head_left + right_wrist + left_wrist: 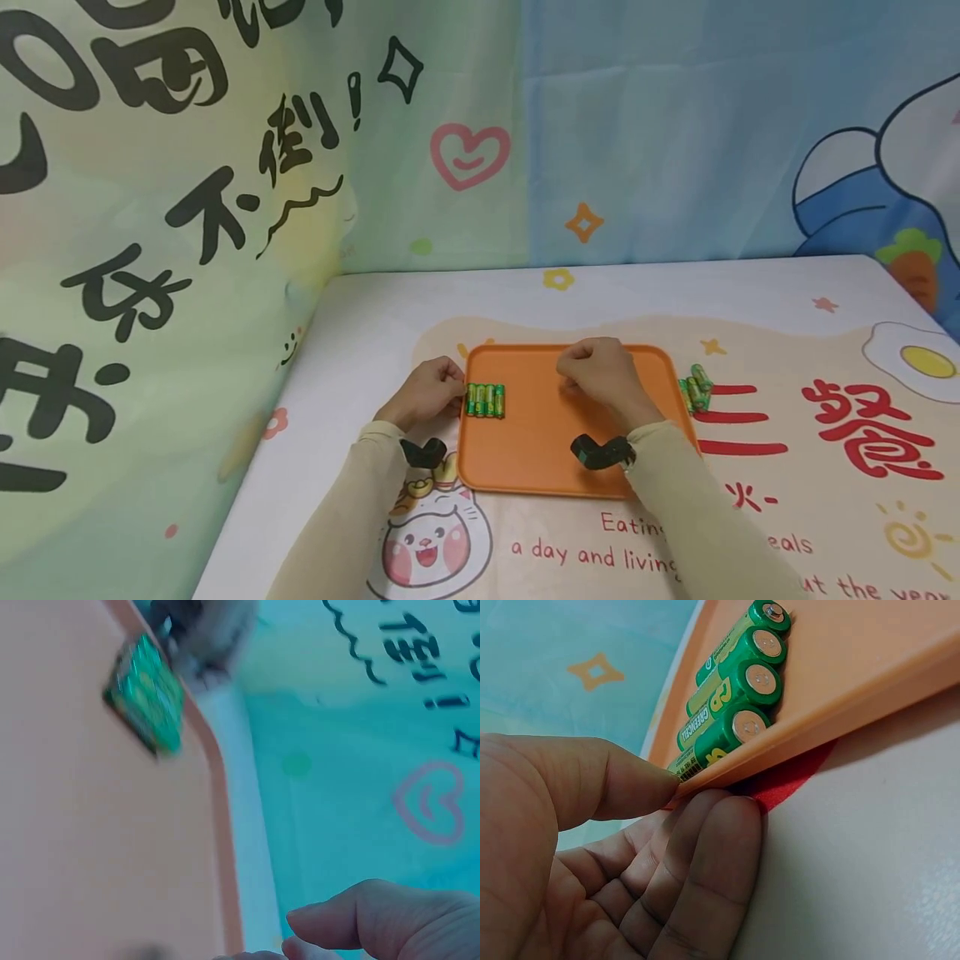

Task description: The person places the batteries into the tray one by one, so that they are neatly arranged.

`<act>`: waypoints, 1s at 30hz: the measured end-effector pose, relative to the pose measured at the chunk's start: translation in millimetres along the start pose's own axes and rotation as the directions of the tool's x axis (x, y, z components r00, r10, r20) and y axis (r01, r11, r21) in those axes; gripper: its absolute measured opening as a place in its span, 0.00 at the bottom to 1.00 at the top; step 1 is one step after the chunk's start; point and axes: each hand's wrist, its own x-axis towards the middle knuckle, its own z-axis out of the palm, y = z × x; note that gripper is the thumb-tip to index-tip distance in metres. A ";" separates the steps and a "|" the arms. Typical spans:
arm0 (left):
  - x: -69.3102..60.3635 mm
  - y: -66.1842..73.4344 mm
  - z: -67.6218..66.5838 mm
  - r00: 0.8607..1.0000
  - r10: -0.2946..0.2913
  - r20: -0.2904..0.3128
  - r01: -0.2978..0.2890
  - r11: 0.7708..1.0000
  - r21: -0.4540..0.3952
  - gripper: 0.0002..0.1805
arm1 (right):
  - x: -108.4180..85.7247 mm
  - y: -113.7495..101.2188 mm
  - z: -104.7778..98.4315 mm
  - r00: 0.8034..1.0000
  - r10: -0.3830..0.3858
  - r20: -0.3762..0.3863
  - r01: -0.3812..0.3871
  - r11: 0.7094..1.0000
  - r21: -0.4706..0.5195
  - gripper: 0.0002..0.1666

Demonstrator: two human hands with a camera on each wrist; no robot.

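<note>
An orange tray (555, 483) lies on the table. Several green batteries (486, 401) stand side by side in a row against its left wall; the left wrist view shows their flat ends (750, 726). My left hand (429, 390) pinches the tray's left rim (780, 754), thumb above and fingers (724, 862) beneath. Over the tray's upper right part is my right hand (603, 375), nothing visible in it. In the right wrist view its thumb (337, 919) is close to the fingertips, loosely bent, and the battery row (146, 694) is blurred.
More green batteries (698, 388) lie in a small heap just outside the tray's right edge, on the printed tablecloth (780, 333). A printed curtain (660, 133) hangs behind the table and another stretch (187, 317) along its left side. Both wrists wear black devices.
</note>
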 end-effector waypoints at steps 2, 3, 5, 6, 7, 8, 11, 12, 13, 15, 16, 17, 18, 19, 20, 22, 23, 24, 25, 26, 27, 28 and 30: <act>0.1 0.0 -0.2 1.000 0.005 -0.002 -0.005 1.000 0.001 0.04 | -1.2 3.4 -18.7 1.000 0.004 -0.023 -0.005 0.999 -0.035 0.17; 0.3 -0.2 -0.1 1.000 0.005 -0.002 -0.005 1.000 -0.001 0.04 | -1.9 5.3 -28.3 0.999 0.013 -0.037 -0.015 0.999 -0.049 0.18; 0.4 -0.5 0.0 1.000 0.004 0.000 -0.004 1.000 -0.001 0.04 | -3.5 9.3 -46.6 0.997 0.035 -0.068 -0.040 0.997 -0.067 0.19; 0.5 -0.6 0.2 1.000 0.002 -0.001 -0.002 1.000 0.000 0.04 | -4.4 11.3 -55.2 0.995 0.045 -0.088 -0.052 0.995 -0.083 0.20; 0.6 -0.6 0.3 1.000 0.000 -0.002 0.000 1.000 0.001 0.04 | -5.4 13.8 -63.8 0.993 0.054 -0.101 -0.062 0.994 -0.087 0.21; 0.4 -0.7 0.1 1.000 -0.003 -0.004 0.003 1.000 0.000 0.04 | -6.1 16.2 -71.5 0.991 0.059 -0.118 -0.070 0.993 -0.094 0.21; -0.2 -0.3 -0.5 1.000 -0.009 -0.006 0.009 1.000 0.003 0.04 | -8.4 25.2 -92.3 0.984 0.065 -0.163 -0.084 0.990 -0.112 0.22; -0.3 -0.1 -0.6 1.000 -0.011 -0.005 0.011 1.000 0.002 0.04 | -9.2 28.7 -98.8 0.982 0.068 -0.176 -0.091 0.988 -0.123 0.23; -0.2 -0.1 -0.7 1.000 -0.011 -0.004 0.011 1.000 -0.001 0.04 | -9.9 32.4 -105.0 0.979 0.075 -0.189 -0.101 0.986 -0.134 0.23; -0.2 -0.2 -0.8 1.000 -0.010 -0.002 0.010 1.000 -0.003 0.04 | -11.5 39.6 -115.6 0.972 0.100 -0.211 -0.134 0.979 -0.155 0.24; -0.1 -0.3 -0.9 1.000 -0.010 -0.002 0.010 1.000 -0.006 0.04 | -12.4 43.1 -120.2 0.969 0.116 -0.220 -0.155 0.974 -0.168 0.24; -0.1 -0.2 -1.0 1.000 -0.010 0.000 0.010 1.000 -0.009 0.04 | -13.2 46.7 -124.4 0.965 0.132 -0.225 -0.174 0.968 -0.181 0.25; 0.1 -0.3 -1.0 1.000 -0.009 0.001 0.009 1.000 -0.011 0.04 | -14.0 50.0 -128.2 0.963 0.146 -0.228 -0.191 0.963 -0.192 0.26; 0.3 -0.4 -1.1 1.000 -0.008 0.002 0.008 1.000 -0.012 0.04 | -14.9 52.8 -131.1 0.959 0.162 -0.232 -0.210 0.958 -0.197 0.26; 0.3 -0.3 -1.1 1.000 -0.008 0.002 0.008 1.000 -0.012 0.04 | -15.7 55.5 -133.4 0.956 0.176 -0.233 -0.225 0.954 -0.201 0.27; 0.3 0.1 -1.2 1.000 -0.010 0.002 0.010 1.000 -0.012 0.04 | -17.1 60.0 -136.9 0.952 0.206 -0.227 -0.254 0.944 -0.211 0.28; 0.2 0.2 -1.2 1.000 -0.010 0.004 0.010 1.000 -0.011 0.04 | -17.6 61.8 -138.0 0.949 0.222 -0.223 -0.270 0.939 -0.215 0.29; 0.2 0.3 -1.1 1.000 -0.011 0.004 0.011 1.000 -0.010 0.04 | -18.1 63.3 -138.7 0.946 0.241 -0.218 -0.287 0.933 -0.216 0.29; 0.0 0.6 -1.2 1.000 -0.010 0.004 0.010 1.000 -0.009 0.04 | -18.4 64.5 -139.1 0.941 0.263 -0.212 -0.306 0.929 -0.209 0.30; -0.3 1.0 -1.1 1.000 -0.007 0.004 0.007 1.000 -0.006 0.03 | -18.5 65.5 -139.2 0.938 0.279 -0.204 -0.320 0.924 -0.208 0.30; -0.5 1.4 -1.2 1.000 -0.003 0.005 0.003 1.000 -0.004 0.03 | -18.6 66.3 -139.2 0.934 0.296 -0.198 -0.335 0.920 -0.205 0.30; -0.6 1.4 -1.0 1.000 0.002 0.005 -0.002 1.000 0.000 0.03 | -18.6 66.7 -139.1 0.931 0.310 -0.191 -0.346 0.917 -0.199 0.31; -0.9 1.9 -0.8 1.000 0.012 0.005 -0.012 1.000 0.004 0.03 | -18.6 67.7 -138.7 0.929 0.323 -0.179 -0.355 0.915 -0.190 0.31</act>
